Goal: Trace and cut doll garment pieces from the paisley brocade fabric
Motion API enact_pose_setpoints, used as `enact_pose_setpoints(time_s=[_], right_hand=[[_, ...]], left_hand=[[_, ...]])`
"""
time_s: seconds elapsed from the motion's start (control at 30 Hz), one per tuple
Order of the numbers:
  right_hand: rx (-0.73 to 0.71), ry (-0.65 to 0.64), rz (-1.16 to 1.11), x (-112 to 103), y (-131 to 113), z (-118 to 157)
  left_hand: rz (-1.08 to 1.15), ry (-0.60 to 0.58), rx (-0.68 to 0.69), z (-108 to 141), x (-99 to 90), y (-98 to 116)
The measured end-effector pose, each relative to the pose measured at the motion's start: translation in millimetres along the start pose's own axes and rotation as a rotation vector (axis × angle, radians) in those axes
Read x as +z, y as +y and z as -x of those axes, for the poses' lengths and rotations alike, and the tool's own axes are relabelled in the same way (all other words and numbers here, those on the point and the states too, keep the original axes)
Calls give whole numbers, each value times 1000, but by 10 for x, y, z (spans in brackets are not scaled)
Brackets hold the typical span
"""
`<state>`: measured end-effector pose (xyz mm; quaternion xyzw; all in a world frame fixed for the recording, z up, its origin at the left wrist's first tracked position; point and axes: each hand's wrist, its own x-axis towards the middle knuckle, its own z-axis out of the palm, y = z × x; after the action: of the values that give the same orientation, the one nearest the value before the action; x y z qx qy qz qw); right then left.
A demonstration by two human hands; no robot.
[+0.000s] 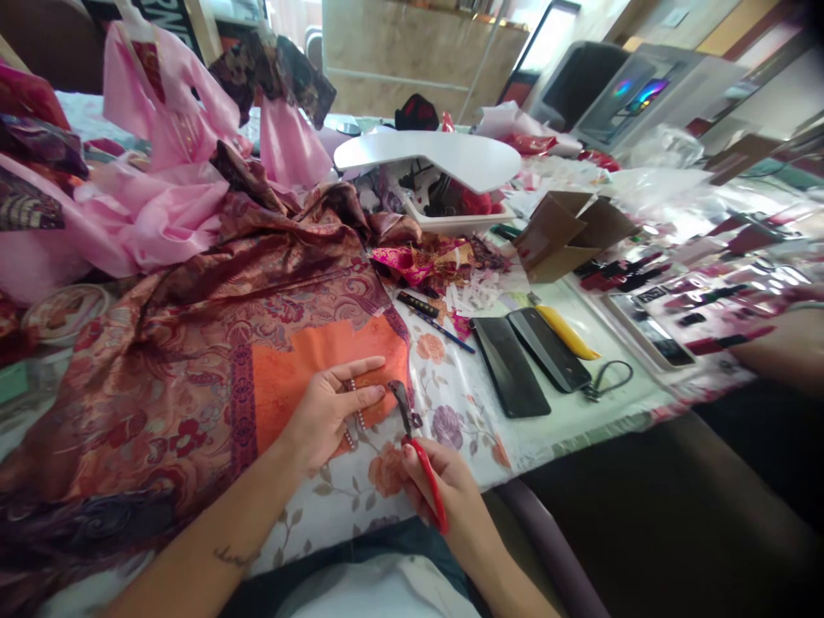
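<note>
My left hand (325, 414) lies flat on an orange brocade panel (315, 373), its fingers spread near a thin beaded trim (353, 403) at the panel's edge. That panel is set into a large red paisley brocade cloth (193, 360) spread over the table. My right hand (438, 491) grips red-handled scissors (426, 481), and their dark metal blades (402, 405) reach the orange panel's lower right edge. Whether the blades touch the cloth is hard to tell.
Pink garments (154, 197) are heaped at the upper left. A floral tablecloth (451, 378) lies beneath, with flat black cases (508, 367), a yellow-handled tool (566, 333) and a cardboard piece (566, 236) nearby. Another person's forearm (778, 343) enters at the right.
</note>
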<state>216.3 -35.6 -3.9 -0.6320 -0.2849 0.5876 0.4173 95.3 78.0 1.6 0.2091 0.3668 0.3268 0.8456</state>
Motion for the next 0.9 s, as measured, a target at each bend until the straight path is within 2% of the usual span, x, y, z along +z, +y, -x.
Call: enact_pose_setpoints(time_s=[0.33, 0.63, 0.9], right_hand=[[-53, -17, -21, 45, -82, 20], [-76, -5, 39, 17, 1, -34], [-71, -44, -6, -5, 38, -44]], left_hand=[[-10, -38, -15, 6, -36, -2], [-8, -44, -9, -10, -37, -15], [12, -42, -9, -7, -29, -8]])
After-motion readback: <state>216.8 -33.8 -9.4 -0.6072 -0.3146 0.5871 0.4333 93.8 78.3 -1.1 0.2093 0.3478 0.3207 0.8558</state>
